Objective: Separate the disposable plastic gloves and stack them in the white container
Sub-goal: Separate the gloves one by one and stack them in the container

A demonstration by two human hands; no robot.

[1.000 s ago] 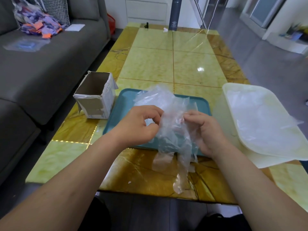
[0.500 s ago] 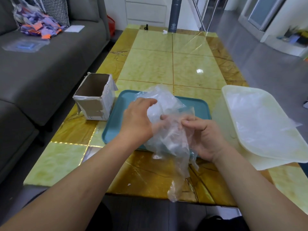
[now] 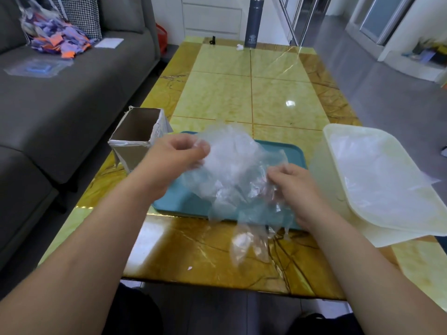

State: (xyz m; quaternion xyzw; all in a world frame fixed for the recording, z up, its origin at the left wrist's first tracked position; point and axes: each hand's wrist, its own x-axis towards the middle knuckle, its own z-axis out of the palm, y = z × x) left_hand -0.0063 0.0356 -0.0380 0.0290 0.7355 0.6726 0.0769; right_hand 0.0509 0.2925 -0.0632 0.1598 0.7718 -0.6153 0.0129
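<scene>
A crumpled bunch of clear plastic gloves (image 3: 232,170) hangs in the air above the teal tray (image 3: 176,201), with loose ends dangling over the table's near edge. My left hand (image 3: 174,163) pinches the bunch's upper left edge. My right hand (image 3: 292,187) grips its lower right side with curled fingers. The white container (image 3: 338,146) stands at the right of the tray, and flat clear gloves (image 3: 377,175) lie inside it, one edge hanging over its right rim.
An open cardboard box (image 3: 137,139) stands left of the tray. A dark flask (image 3: 252,22) is at the table's far end. A grey sofa (image 3: 60,93) runs along the left side with a bag of coloured scraps (image 3: 58,37) on it.
My left hand has risen and moved left, pulling the bunch's upper edge away from my right hand, so the plastic has spread wider between them.
</scene>
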